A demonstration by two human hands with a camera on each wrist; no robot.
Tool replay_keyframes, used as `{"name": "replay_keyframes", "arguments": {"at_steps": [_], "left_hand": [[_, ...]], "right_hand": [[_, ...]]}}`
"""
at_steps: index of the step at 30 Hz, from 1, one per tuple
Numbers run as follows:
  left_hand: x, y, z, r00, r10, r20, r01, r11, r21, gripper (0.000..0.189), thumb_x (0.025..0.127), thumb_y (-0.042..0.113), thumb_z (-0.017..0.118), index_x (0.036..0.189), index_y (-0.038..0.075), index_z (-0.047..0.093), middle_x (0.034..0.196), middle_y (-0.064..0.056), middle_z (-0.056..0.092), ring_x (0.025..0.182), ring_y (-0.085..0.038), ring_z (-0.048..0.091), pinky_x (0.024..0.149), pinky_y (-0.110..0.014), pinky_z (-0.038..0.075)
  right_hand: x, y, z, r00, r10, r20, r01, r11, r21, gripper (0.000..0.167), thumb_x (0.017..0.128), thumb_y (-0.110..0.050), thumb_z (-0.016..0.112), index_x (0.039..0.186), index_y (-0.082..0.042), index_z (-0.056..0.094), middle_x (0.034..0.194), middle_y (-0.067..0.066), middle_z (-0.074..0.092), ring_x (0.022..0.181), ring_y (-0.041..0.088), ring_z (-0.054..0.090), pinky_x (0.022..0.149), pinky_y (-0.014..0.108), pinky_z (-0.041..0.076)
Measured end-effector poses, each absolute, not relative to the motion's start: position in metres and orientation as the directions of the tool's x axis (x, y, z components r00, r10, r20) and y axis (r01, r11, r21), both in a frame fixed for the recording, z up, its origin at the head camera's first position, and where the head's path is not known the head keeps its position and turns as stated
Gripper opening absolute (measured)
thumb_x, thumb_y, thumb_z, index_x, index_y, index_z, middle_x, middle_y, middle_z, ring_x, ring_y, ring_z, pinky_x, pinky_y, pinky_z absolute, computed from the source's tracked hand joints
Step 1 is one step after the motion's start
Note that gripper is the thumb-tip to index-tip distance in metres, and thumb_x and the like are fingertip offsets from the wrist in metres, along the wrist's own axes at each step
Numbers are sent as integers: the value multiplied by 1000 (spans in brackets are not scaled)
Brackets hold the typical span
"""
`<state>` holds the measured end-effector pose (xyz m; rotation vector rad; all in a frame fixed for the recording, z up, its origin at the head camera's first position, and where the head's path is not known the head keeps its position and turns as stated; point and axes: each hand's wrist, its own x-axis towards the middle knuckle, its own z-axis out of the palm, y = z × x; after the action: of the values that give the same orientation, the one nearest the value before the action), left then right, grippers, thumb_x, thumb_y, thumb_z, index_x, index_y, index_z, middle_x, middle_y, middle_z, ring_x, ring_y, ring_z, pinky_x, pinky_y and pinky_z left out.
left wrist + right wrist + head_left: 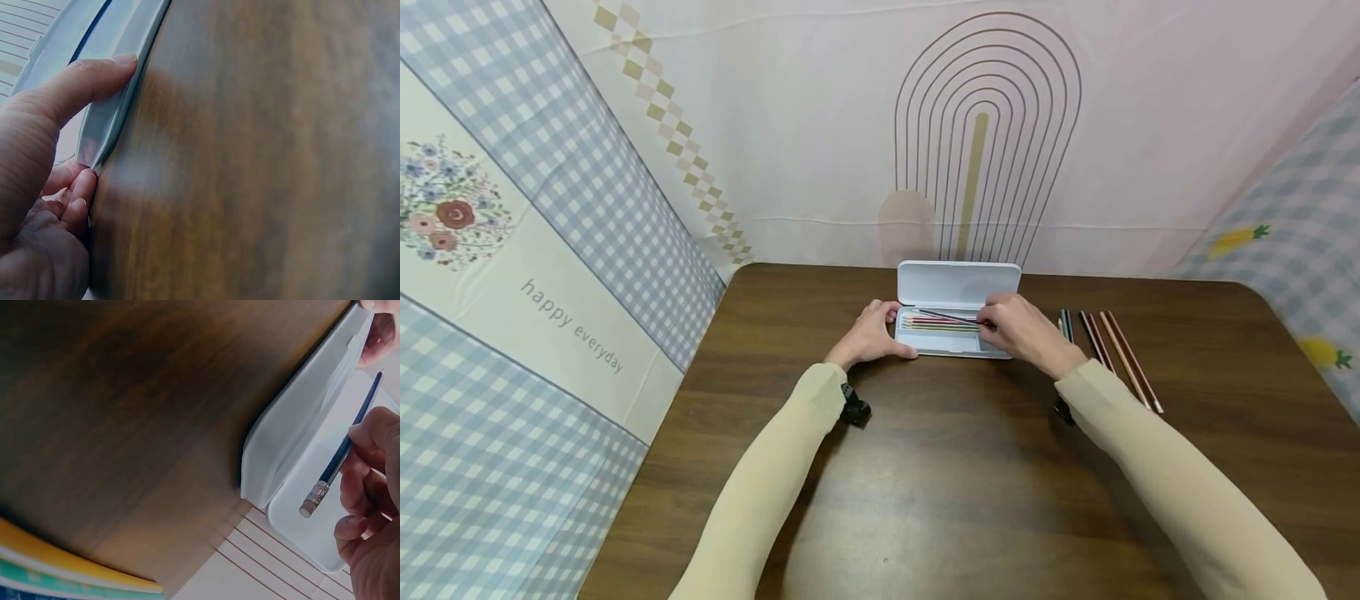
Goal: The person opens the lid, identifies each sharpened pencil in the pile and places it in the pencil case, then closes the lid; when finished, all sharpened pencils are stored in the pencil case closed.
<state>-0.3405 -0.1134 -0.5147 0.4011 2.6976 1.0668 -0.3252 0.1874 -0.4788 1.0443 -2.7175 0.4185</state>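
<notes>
An open white pencil case (921, 340) lies near the table's back edge, its lid raised against the back. Several coloured pencils (942, 326) lie side by side inside. My left hand (869, 337) grips the case's left end; in the left wrist view the thumb presses its front edge (134, 78) and the fingers curl at the corner. Between thumb and fingers, my right hand (1021, 332) pinches a dark blue pencil (340, 453) above the case. Its eraser end sticks out toward the right, and its point is toward the left.
Right of the case, several reddish-brown and tan pencils (1131, 358) lie on the brown table (895, 500). A few darker pencils (1067, 321) lie closer to the right hand, partly hidden by it. A patterned cloth (820, 133) hangs behind the table.
</notes>
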Motion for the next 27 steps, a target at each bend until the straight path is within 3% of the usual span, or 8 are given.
{"name": "replay_keyframes", "arguments": {"at_steps": [10, 13, 20, 27], "left_hand": [[-339, -113, -513, -940, 326, -98, 170, 701, 693, 90, 77, 34, 98, 151, 5, 54, 138, -14, 54, 129, -28, 49, 116, -42, 46], [-339, -113, -512, -941, 324, -95, 171, 700, 693, 90, 77, 34, 98, 150, 5, 55, 138, -14, 54, 129, -28, 49, 115, -42, 46], [-341, -112, -514, -942, 322, -95, 175, 713, 679, 88, 77, 33, 98, 149, 5, 55, 136, -13, 53, 127, -26, 49, 115, -41, 45], [-341, -112, -514, -943, 318, -99, 167, 708, 686, 87, 77, 33, 99, 147, 5, 56, 135, -13, 53, 127, -26, 49, 114, -40, 45]], "right_hand": [[-338, 183, -487, -688, -671, 276, -707, 706, -46, 15, 90, 1, 75, 78, -8, 77, 78, 6, 69, 77, 24, 62, 79, 50, 55], [-341, 182, -488, -686, -675, 271, -707, 706, -33, 14, 90, 2, 76, 80, -7, 78, 80, 8, 71, 79, 27, 65, 77, 50, 55], [-343, 178, -486, -702, -671, 238, -695, 719, -21, 10, 92, 0, 78, 85, -6, 81, 84, 9, 73, 89, 30, 67, 86, 54, 57], [-343, 174, -485, -730, -651, 207, -670, 742, -31, 11, 93, -1, 77, 85, -7, 81, 85, 9, 73, 90, 31, 66, 77, 50, 54]]}}
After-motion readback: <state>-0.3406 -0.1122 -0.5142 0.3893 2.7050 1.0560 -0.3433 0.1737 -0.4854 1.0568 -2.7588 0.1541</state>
